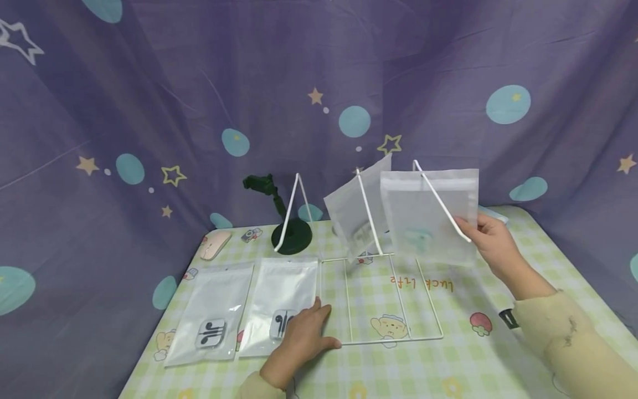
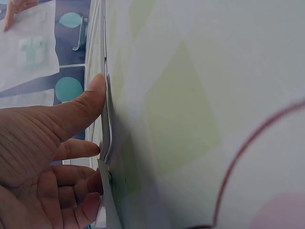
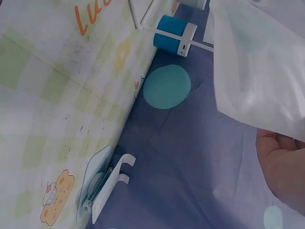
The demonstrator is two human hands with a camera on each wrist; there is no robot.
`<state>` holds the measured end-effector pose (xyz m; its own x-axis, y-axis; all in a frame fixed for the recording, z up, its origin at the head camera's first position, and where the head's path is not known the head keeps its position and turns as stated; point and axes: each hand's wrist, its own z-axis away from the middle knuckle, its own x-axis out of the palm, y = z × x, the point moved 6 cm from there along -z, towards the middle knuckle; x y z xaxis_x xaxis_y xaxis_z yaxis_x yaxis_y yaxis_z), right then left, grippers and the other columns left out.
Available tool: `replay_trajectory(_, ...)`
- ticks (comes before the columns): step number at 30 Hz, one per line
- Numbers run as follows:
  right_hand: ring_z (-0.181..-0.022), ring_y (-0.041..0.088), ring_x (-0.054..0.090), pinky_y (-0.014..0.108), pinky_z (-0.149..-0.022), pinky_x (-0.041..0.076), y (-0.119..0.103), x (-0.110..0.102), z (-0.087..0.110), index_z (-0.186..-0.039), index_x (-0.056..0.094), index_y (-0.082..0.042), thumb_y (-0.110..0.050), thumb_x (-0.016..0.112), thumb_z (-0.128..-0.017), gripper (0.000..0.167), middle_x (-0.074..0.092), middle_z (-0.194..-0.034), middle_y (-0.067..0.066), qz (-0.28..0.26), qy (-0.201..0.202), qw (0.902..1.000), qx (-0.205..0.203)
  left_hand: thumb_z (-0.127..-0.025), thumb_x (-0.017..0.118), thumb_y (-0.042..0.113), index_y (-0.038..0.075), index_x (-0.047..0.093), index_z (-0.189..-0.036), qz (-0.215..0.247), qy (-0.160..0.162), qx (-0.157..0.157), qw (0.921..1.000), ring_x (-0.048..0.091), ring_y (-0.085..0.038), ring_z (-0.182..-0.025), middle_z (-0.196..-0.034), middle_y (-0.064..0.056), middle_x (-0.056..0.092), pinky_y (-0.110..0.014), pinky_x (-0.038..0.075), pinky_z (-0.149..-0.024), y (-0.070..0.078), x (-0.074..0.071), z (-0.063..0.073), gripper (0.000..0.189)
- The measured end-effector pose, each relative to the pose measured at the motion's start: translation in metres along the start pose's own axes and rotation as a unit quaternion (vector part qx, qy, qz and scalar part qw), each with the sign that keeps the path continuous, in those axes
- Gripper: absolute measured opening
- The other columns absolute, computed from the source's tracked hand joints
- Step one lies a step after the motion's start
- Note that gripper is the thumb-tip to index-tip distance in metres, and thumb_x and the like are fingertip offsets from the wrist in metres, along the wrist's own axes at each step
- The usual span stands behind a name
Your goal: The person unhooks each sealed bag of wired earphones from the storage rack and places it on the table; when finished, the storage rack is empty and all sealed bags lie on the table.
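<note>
My right hand pinches the right edge of a translucent zip bag with a greenish item inside. The bag hangs by its top hole on the right prong of a white wire display rack. On the middle prong hangs another zip bag, tilted; the left prong is bare. My left hand rests at the rack's front left corner, thumb and fingers extended, partly covering a zip bag of earphones. In the left wrist view, the thumb touches the table surface; the other fingers bend loosely.
A second zip bag of earphones lies at the left. Behind are a pink mouse and a dark green round-based stand. The right wrist view shows a blue cylinder and a pale blue folding holder.
</note>
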<state>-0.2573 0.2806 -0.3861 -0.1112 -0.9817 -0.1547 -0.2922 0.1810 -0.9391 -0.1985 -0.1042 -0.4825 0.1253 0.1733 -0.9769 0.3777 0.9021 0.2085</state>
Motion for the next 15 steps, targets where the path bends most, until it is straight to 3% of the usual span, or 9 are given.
replay_trajectory(15,-0.084,0.006,0.063,0.018,-0.072,0.048,-0.013,-0.011,0.028,-0.102,0.072,-0.01,-0.002,0.055,-0.098,0.019,0.071,-0.093,-0.006,-0.085,-0.04,0.9955,-0.014,-0.064,0.083,0.055,0.008,0.06,-0.128,0.003,-0.005,-0.002,1.0,0.063,-0.039,-0.1,-0.136,-0.03,0.05,-0.046,0.051,-0.072,0.001,0.0,0.001,0.083)
